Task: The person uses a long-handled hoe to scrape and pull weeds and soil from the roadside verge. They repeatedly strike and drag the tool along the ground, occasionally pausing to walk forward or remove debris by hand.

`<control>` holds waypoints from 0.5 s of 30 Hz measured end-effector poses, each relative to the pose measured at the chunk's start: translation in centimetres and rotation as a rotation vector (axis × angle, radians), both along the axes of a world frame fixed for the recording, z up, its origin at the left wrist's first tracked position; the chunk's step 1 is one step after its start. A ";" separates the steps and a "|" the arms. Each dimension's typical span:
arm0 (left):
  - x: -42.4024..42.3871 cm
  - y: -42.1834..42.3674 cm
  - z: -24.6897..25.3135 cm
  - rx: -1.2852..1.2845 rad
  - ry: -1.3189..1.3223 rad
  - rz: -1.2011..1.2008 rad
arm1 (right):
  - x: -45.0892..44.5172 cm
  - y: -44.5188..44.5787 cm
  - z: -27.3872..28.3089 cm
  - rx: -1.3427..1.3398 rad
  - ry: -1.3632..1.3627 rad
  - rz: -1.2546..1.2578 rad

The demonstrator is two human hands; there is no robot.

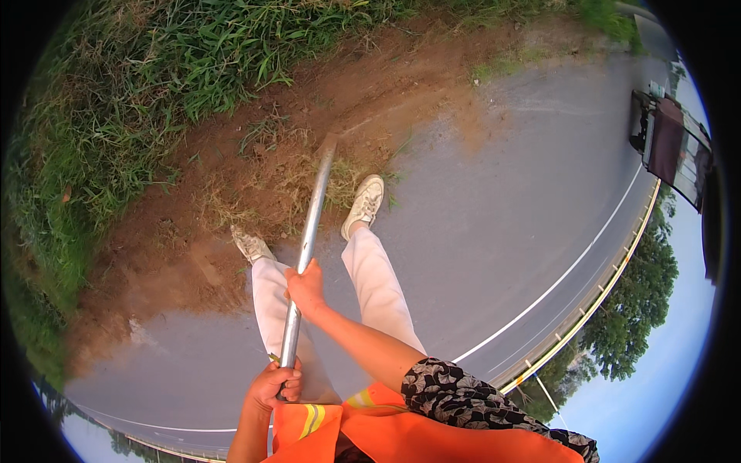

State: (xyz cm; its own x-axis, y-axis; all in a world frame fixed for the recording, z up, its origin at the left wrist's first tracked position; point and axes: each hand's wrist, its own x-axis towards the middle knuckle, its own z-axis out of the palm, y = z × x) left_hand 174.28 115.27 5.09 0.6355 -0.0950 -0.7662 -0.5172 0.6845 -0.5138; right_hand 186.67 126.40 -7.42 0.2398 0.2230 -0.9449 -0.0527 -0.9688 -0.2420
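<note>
A long, straight metal pole (312, 211) runs from near my waist down to the reddish soil ahead of my feet. My left hand (276, 383) is closed round its near end, close to the orange vest (307, 428). Further along the pole, my right hand (305, 286) grips it, with that arm reaching in from the right. The far end meets brown soil (353, 116) beside dry grass; whether a blade is fixed there cannot be told. My light shoes (366, 199) stand on either side of the pole, at the border of soil and asphalt.
Thick green grass (214, 63) covers the verge at the upper left. Grey asphalt (480, 231) stretches to the right, with a white line (556, 283) and a guardrail (602, 295) beyond. A dark vehicle (671, 142) is on the road at the far right.
</note>
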 end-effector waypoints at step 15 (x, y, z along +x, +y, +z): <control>-8.2 2.0 -5.1 0.260 0.252 -0.537 | -5.3 -1.8 -5.7 -0.056 -0.128 -0.304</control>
State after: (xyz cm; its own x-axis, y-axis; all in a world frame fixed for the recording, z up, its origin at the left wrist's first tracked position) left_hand 166.05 117.29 0.03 0.3484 -0.1410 -0.9267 -0.1516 0.9671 -0.2042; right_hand 181.35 124.64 -13.11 0.4052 0.0716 -0.9114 -0.3135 -0.9256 -0.2121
